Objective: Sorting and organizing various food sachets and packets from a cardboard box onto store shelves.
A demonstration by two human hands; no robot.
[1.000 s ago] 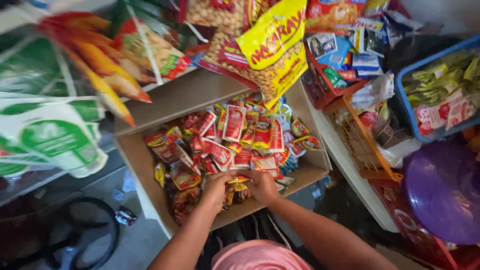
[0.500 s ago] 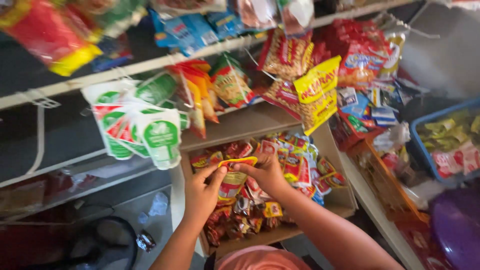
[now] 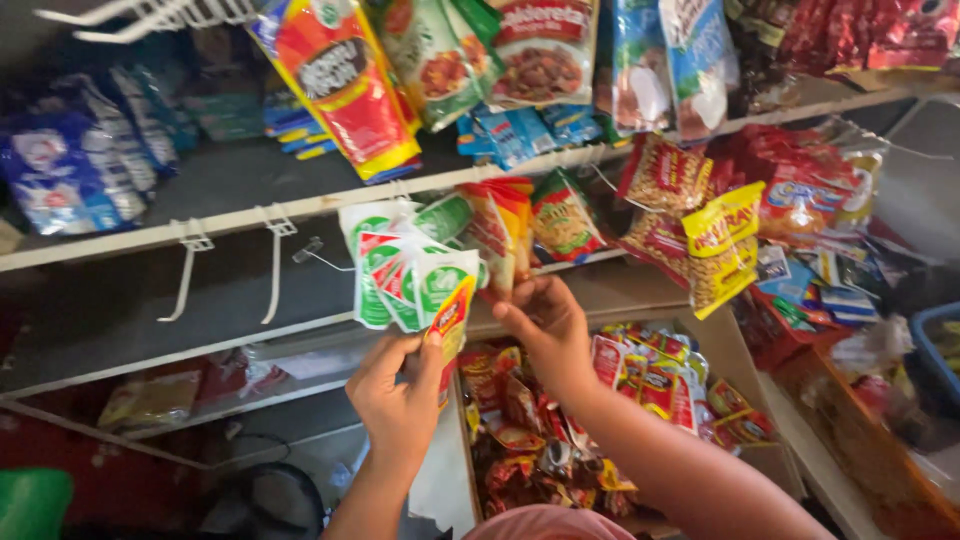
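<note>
Sachet strip raised toward the shelf hooks.
A red-yellow strip (image 3: 450,318) is pinched in the closed left hand (image 3: 400,395); the right hand (image 3: 545,325) grips hanging packets (image 3: 505,235), which could be tugged loose.

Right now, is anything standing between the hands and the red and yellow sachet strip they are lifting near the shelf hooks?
Nothing visible stands between them. The left hand already pinches the sachet strip at its lower part, and the right hand is beside it. The green and white pouches hang directly behind the strip, touching or nearly so.

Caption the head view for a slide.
Left hand holds a small red-and-yellow sachet; right hand reaches toward hanging packets above a sachet-filled box.
</note>
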